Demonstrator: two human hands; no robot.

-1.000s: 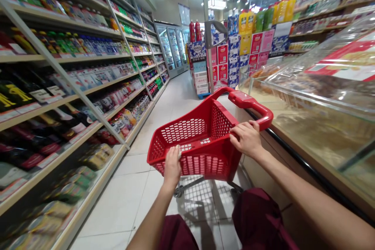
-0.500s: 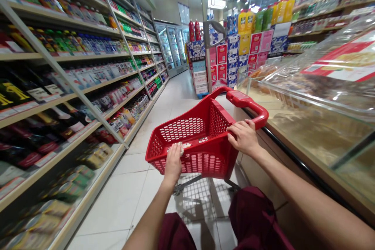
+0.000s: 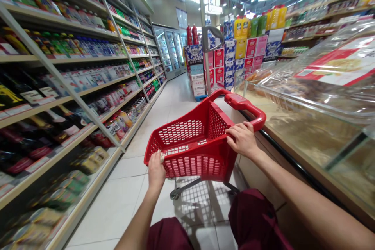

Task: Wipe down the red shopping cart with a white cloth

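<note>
The red shopping cart (image 3: 202, 148) is stretching crosswise ahead; the left hand (image 3: 156, 170), holding a whitish wad (image 3: 162, 158), is curling over its near rim's front end, the right hand (image 3: 242, 137) gripping beside its handle (image 3: 248, 110).

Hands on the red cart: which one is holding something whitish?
The left hand, farther from the red handle: a whitish, cloth-like scrap shows in its grasp. The right hand, nearer the handle, shows none.

Red cart (image 3: 199, 149), wht cloth (image 3: 162, 158) (prob.), at rim
</note>
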